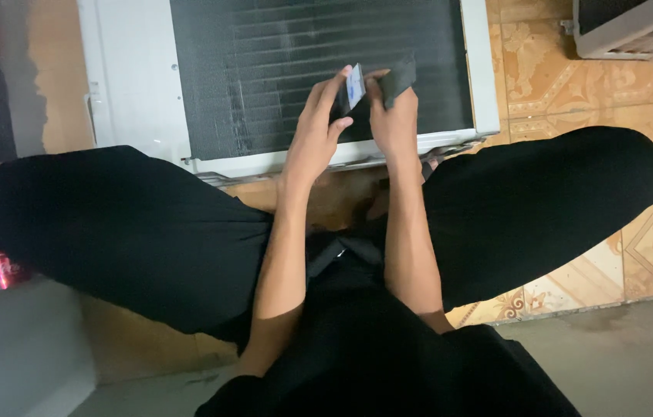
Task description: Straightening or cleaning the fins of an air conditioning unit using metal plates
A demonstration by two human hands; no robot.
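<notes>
Black fins fill the face of the air-conditioner unit [319, 69], which lies in its white casing on the patterned floor tiles [573, 85], just beyond both sets of fingers. The left hand [315, 139] is raised over the fins with its fingers closed on a small flat card-like piece [353, 86], pale with a blue patch, pinched edge-on between thumb and fingertips. The right hand [394, 123] is just beside it, touching or nearly touching at the thumbs, and its fingers are clamped on a dark folded piece [399, 77], cloth or soft material, whose upper end sticks out above the fingertips. Whether the card and the dark piece touch each other cannot be told. Both forearms rise from between the person's knees, which are in black trousers [126, 224] and spread wide to either side below the fingers. Far up and to the right of the fingers, a corner of a second white unit [635, 31] shows on the tiles.
</notes>
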